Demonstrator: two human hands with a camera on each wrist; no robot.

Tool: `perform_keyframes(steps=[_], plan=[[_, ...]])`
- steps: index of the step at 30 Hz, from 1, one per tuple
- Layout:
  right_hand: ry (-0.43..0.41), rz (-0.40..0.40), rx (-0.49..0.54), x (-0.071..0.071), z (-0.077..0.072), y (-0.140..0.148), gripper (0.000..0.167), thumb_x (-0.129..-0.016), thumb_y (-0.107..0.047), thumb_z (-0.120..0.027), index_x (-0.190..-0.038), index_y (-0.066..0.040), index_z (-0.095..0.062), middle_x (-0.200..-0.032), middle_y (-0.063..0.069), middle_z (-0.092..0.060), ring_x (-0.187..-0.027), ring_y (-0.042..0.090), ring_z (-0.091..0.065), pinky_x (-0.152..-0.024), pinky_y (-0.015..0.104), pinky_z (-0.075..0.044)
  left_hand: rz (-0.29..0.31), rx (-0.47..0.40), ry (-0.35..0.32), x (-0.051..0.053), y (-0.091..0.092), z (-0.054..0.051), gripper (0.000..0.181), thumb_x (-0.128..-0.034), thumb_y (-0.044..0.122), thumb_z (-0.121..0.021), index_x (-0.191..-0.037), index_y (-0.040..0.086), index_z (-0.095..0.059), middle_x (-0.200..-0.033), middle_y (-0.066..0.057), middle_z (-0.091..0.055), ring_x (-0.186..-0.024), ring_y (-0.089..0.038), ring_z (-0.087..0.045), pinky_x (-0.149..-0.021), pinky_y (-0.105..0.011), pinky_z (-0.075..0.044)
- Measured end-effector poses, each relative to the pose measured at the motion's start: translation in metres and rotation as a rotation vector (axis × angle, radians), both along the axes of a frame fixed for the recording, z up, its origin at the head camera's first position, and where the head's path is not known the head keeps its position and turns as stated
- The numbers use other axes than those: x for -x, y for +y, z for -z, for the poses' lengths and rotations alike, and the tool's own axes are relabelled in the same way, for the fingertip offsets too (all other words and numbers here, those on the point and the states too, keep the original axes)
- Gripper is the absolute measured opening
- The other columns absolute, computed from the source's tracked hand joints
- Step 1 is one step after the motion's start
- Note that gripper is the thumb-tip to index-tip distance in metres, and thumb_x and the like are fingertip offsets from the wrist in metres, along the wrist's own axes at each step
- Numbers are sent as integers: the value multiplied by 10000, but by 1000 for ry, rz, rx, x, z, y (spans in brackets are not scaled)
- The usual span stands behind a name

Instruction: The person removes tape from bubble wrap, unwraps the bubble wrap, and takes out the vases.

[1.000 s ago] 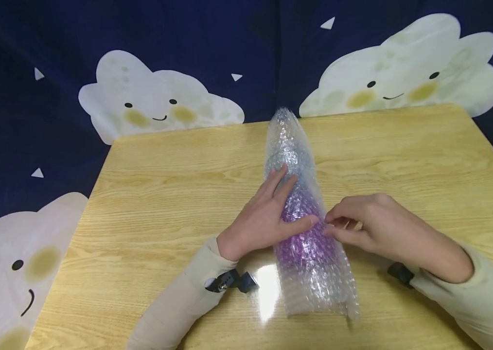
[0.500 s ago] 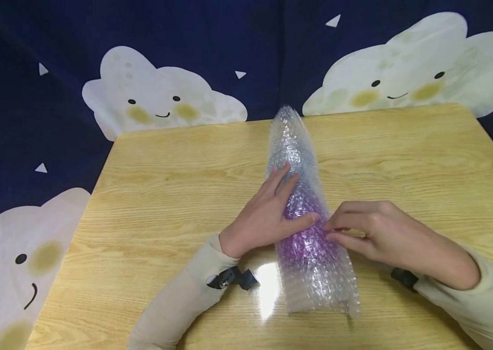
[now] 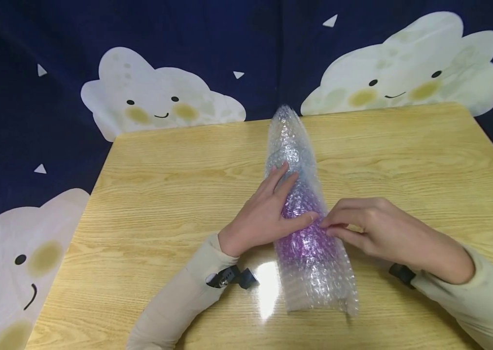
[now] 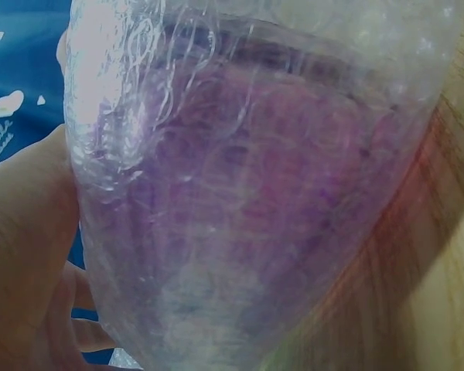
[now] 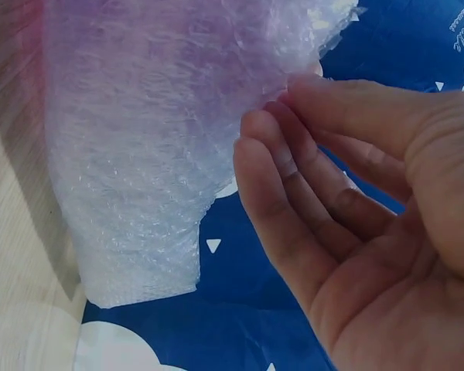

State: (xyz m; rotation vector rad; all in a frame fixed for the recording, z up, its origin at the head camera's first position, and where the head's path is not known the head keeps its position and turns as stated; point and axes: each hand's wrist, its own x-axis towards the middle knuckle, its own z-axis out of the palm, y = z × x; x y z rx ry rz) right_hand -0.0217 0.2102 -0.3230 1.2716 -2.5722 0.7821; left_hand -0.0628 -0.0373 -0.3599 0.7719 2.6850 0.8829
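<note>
A long roll of clear bubble wrap (image 3: 316, 289) lies lengthwise on the table, wound around a purple thing (image 4: 255, 178) whose kind the plastic blurs. Purple shows near its middle, and a bluish part farther up. My left hand (image 3: 259, 221) rests on the roll from the left side, fingers spread and thumb extended across the purple part. At the right side, my right hand (image 3: 378, 228) pinches the wrap's edge between thumb and fingertips. In the right wrist view, the fingertips (image 5: 255, 127) meet beside the bubble wrap (image 5: 131, 193).
The light wood-grain table (image 3: 176, 180) extends to both sides of the roll. Behind it hangs a dark blue cloth with smiling white clouds (image 3: 163, 97) and small white triangles. A small black device (image 3: 231, 278) is strapped to the left wrist.
My right hand's fingertips shift slightly along the wrap's edge and toward my left thumb. My left hand stays on the roll, and the view moves only a little.
</note>
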Motion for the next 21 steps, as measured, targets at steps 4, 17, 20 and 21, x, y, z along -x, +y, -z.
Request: perform_keyframes(steps=[4, 17, 20, 21], plan=[[-20, 6, -7, 0, 0, 0, 257, -801, -67, -843, -1008, -217, -811, -968, -132, -773, -826, -24, -707, -749, 55, -539, -1, 0, -8, 1, 0, 0, 978, -916, 753, -552, -1650, 167, -277, -1775, -8, -36, -1648, -293, -56, -1306, -520, -240], [-49, -4, -13, -1, 2, 0, 262, -819, -62, -824, -1037, -201, -785, -999, -114, -770, -830, -35, -686, -703, 120, -573, 6, 3, -10, 0, 0, 0, 972, -926, 749, -539, -1653, 165, -264, -1775, -15, -35, -1648, -298, -59, -1300, -538, -241], [-65, -6, -9, -1, 2, 1, 264, -822, -59, -824, -1041, -200, -786, -998, -117, -769, -821, -55, -670, -690, 105, -559, 5, 5, -4, 0, 0, 0, 964, -931, 741, -540, -1654, 169, -261, -1775, -17, -31, -1648, -296, -64, -1300, -537, -246], [-71, -4, -8, -1, 2, 1, 265, -821, -57, -825, -1041, -201, -787, -995, -120, -768, -817, -62, -664, -685, 105, -557, 4, 5, -3, 0, 0, 0, 961, -932, 738, -542, -1654, 170, -261, -1775, -16, -31, -1648, -294, -65, -1300, -535, -247]])
